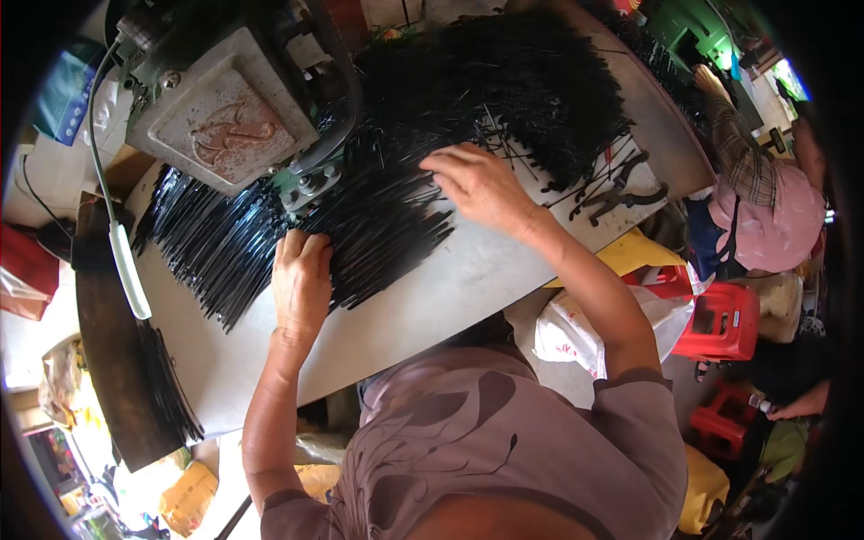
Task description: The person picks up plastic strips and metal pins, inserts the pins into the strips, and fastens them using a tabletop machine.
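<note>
My left hand (301, 277) is closed in front of the machine's metal foot (308, 186), its fingertips curled down among thin black strips (211, 256). Whatever lies between those fingers is hidden. To its right, my right hand (481, 187) hovers over the worktable (468, 270) beside the ends of another bundle of black strips (387, 243). Its fingers are bent together, pointing left; I cannot make out what they hold. The machine head (238, 117), grey with a worn reddish emblem, stands just beyond my left hand.
A large heap of black strips (504, 81) covers the table's far side. Dark pliers (621, 191) lie near the right edge. A white cable (130, 270) hangs at left. Red stools (720, 322), a white bag (576, 328) and another person (765, 207) are at right.
</note>
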Action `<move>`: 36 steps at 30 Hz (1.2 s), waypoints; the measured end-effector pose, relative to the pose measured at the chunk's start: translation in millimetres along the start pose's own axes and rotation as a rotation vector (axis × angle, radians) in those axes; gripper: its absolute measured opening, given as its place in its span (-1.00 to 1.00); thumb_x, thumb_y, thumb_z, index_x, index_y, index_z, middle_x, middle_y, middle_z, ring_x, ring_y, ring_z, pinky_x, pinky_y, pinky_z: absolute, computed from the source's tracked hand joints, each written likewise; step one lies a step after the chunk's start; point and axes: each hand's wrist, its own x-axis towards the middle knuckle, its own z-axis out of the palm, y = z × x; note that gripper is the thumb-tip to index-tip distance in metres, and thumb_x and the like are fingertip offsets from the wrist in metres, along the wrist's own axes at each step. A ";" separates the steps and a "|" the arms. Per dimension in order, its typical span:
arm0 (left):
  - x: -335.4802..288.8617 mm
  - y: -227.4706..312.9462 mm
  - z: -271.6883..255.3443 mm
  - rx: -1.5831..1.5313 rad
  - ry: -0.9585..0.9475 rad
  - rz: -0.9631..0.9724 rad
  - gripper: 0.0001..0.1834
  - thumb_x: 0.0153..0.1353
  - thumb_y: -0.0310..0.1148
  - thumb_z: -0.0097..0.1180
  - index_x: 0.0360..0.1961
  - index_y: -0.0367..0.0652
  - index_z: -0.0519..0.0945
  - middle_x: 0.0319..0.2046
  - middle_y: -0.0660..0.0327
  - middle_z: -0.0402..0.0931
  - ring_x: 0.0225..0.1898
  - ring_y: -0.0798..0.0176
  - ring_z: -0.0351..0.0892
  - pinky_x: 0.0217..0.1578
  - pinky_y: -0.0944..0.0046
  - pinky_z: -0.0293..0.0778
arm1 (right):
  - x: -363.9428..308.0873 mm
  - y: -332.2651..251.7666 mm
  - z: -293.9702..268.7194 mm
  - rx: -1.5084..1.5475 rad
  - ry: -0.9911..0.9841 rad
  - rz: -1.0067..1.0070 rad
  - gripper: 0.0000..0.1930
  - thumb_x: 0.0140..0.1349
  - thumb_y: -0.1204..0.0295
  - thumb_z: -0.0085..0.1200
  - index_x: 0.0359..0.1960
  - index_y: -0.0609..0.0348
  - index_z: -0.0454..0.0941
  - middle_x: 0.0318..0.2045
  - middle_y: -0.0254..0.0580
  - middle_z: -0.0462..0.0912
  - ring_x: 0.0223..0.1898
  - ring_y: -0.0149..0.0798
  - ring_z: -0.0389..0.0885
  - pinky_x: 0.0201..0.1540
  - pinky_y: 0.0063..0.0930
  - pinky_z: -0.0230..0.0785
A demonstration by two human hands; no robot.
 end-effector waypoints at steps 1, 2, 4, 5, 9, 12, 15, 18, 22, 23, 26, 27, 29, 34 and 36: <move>-0.5 0.1 1.1 -0.037 0.026 0.008 -0.89 -0.13 -0.58 0.05 -0.49 -0.23 0.47 -0.49 0.12 0.31 -0.39 0.07 0.31 -0.37 0.19 0.29 | 2.1 -2.6 7.1 -0.008 0.015 -0.087 -0.80 0.05 0.52 -0.09 -0.24 0.19 0.44 -0.20 -0.22 0.47 -0.22 -0.26 0.44 -0.17 -0.46 0.31; -2.2 -1.8 3.2 -0.065 0.063 0.032 -0.87 -0.14 -0.62 0.04 -0.48 -0.24 0.47 -0.48 0.15 0.31 -0.40 0.11 0.31 -0.36 0.20 0.28 | 4.9 -5.7 14.0 -0.017 -0.069 -0.082 -0.70 0.01 0.58 -0.08 -0.15 0.19 0.40 -0.13 -0.22 0.43 -0.11 -0.25 0.35 -0.04 -0.43 0.23; -2.7 -0.8 7.4 -0.085 0.110 0.034 -0.88 -0.14 -0.62 0.03 -0.49 -0.24 0.47 -0.47 0.15 0.32 -0.40 0.12 0.30 -0.36 0.21 0.27 | 5.3 -13.9 21.3 -0.058 -0.075 -0.133 -0.67 -0.02 0.60 -0.07 -0.14 0.22 0.38 -0.14 -0.21 0.43 -0.11 -0.22 0.35 -0.03 -0.42 0.21; -2.9 0.3 8.7 -0.104 0.160 0.041 -0.88 -0.14 -0.63 0.02 -0.49 -0.24 0.46 -0.45 0.16 0.32 -0.40 0.13 0.30 -0.37 0.22 0.26 | 4.4 -17.6 24.1 -0.101 -0.076 -0.184 -0.64 -0.05 0.63 -0.06 -0.13 0.25 0.36 -0.15 -0.21 0.44 -0.11 -0.20 0.34 -0.01 -0.41 0.20; -3.5 6.4 12.0 -0.115 0.224 0.079 -0.87 -0.13 -0.64 0.01 -0.48 -0.24 0.45 -0.43 0.15 0.33 -0.38 0.13 0.29 -0.36 0.23 0.25 | -2.2 -24.4 37.1 0.022 -0.063 -0.226 -0.63 -0.12 0.68 -0.07 -0.17 0.28 0.38 -0.17 -0.18 0.44 -0.11 -0.17 0.33 -0.03 -0.41 0.21; -5.7 5.0 17.4 -0.115 0.227 0.091 -0.83 -0.11 -0.64 -0.01 -0.42 -0.25 0.44 -0.43 0.11 0.33 -0.38 0.09 0.28 -0.36 0.20 0.23 | 3.9 -40.1 43.4 0.107 -0.071 -0.228 -0.63 -0.14 0.68 -0.09 -0.18 0.27 0.39 -0.16 -0.19 0.43 -0.11 -0.18 0.33 -0.04 -0.42 0.21; -5.7 4.4 15.0 -0.174 0.191 0.046 -0.84 -0.12 -0.65 0.00 -0.43 -0.26 0.44 -0.40 0.11 0.34 -0.37 0.08 0.29 -0.33 0.22 0.24 | 5.0 -36.1 39.1 0.104 -0.043 -0.227 -0.65 -0.13 0.67 -0.07 -0.21 0.26 0.40 -0.17 -0.21 0.43 -0.16 -0.20 0.35 -0.07 -0.42 0.23; -5.6 2.4 3.8 -0.199 0.213 0.018 -0.84 -0.11 -0.69 -0.02 -0.44 -0.29 0.43 -0.40 0.13 0.37 -0.34 0.11 0.34 -0.31 0.26 0.29 | 6.0 -13.2 20.8 0.048 0.046 -0.250 -0.75 -0.10 0.64 -0.01 -0.30 0.23 0.44 -0.27 -0.24 0.48 -0.25 -0.27 0.40 -0.19 -0.45 0.30; -2.3 -4.1 -10.9 -0.229 0.174 -0.049 -0.87 -0.03 -0.68 -0.08 -0.40 -0.32 0.41 -0.39 0.10 0.37 -0.42 0.10 0.40 -0.41 0.27 0.35 | -3.8 36.0 -19.5 -0.231 0.000 -0.031 -0.85 0.00 0.52 -0.02 -0.34 0.18 0.49 -0.40 -0.25 0.54 -0.33 -0.33 0.49 -0.25 -0.51 0.39; -2.7 -6.2 -11.0 -0.243 0.142 -0.103 -0.87 -0.01 -0.68 -0.09 -0.39 -0.32 0.40 -0.39 0.08 0.37 -0.42 0.08 0.40 -0.42 0.26 0.35 | -3.6 36.7 -26.2 -0.228 -0.002 -0.038 -0.85 0.00 0.52 -0.02 -0.34 0.18 0.49 -0.40 -0.25 0.54 -0.33 -0.33 0.49 -0.25 -0.51 0.39; 4.9 2.7 -12.4 -0.210 0.117 -0.120 -0.89 0.01 -0.66 -0.11 -0.39 -0.32 0.40 -0.39 0.05 0.36 -0.41 0.03 0.40 -0.41 0.24 0.35 | 0.6 29.0 -33.7 -0.316 -0.114 -0.132 -0.83 -0.06 0.55 0.01 -0.36 0.22 0.49 -0.36 -0.25 0.52 -0.31 -0.31 0.48 -0.19 -0.46 0.38; 9.7 6.7 -13.5 -0.181 0.125 -0.057 -0.86 0.01 -0.66 -0.11 -0.36 -0.31 0.41 -0.37 0.04 0.36 -0.37 -0.02 0.41 -0.39 0.20 0.36 | 3.1 25.1 -29.9 -0.313 -0.110 -0.138 -0.83 -0.06 0.55 0.01 -0.36 0.22 0.49 -0.36 -0.25 0.52 -0.31 -0.31 0.48 -0.19 -0.46 0.38; 18.2 17.7 -11.6 -0.190 0.112 -0.021 -0.83 0.00 -0.65 -0.10 -0.32 -0.30 0.41 -0.33 0.02 0.36 -0.33 -0.04 0.41 -0.37 0.16 0.37 | 9.1 17.4 -19.0 -0.315 -0.178 -0.221 -0.80 -0.12 0.57 0.02 -0.37 0.21 0.48 -0.35 -0.26 0.51 -0.28 -0.31 0.47 -0.17 -0.44 0.36; 21.4 6.8 8.7 0.053 -0.003 0.102 -0.81 -0.03 -0.63 -0.10 -0.32 -0.37 0.40 -0.33 -0.04 0.32 -0.35 -0.04 0.40 -0.35 0.19 0.38 | 18.8 -1.9 -3.4 -0.377 -0.318 -0.266 -0.80 -0.12 0.59 -0.08 -0.37 0.29 0.39 -0.29 -0.20 0.41 -0.22 -0.24 0.39 -0.13 -0.43 0.31; 13.0 6.9 8.8 0.062 0.030 0.102 -0.82 -0.04 -0.63 -0.08 -0.34 -0.37 0.42 -0.34 -0.02 0.31 -0.36 -0.03 0.40 -0.36 0.18 0.38 | 20.1 -2.4 -4.3 -0.431 -0.348 -0.262 -0.81 -0.14 0.60 -0.07 -0.39 0.28 0.38 -0.32 -0.19 0.40 -0.24 -0.24 0.39 -0.15 -0.43 0.32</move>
